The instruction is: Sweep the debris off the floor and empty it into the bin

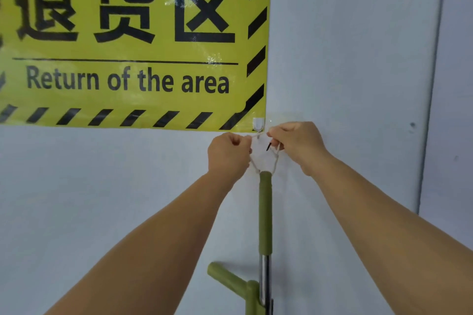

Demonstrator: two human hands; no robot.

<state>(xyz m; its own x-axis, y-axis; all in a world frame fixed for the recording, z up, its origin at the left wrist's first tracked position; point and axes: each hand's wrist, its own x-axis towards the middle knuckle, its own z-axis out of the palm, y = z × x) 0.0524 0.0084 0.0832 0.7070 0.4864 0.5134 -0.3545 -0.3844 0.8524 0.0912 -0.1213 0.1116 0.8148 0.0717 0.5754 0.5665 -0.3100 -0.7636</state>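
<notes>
Against the pale wall [345, 59], just under the lower right corner of the yellow sign [128, 41], I have both hands up at a small hook [257, 124]. From it hangs a white cord loop [275, 158], tied to the top of the green broom handle [265, 212]. The handle hangs straight down the wall, its green grip giving way to bare metal lower down, and a second green handle [225, 276] juts out at an angle beside it, likely the dustpan clipped to it, though its body is out of view.

My left hand [227, 156] has its fingers curled in and pinching the left strand of the cord, close by the hook. My right hand [297, 143] pinches the right strand the same way, fingers closed on it. A short dark bit pokes out between the two hands; I cannot tell what it is.

I hold the loop from both sides because it is thin and slack: spreading it keeps it open enough to pass over the hook's tip, and the two strands share the tool's weight.

I judge this as the tool's hook end of the job; neither the floor, the debris nor the bin is in sight, so I cannot say how far the sweeping stands.
</notes>
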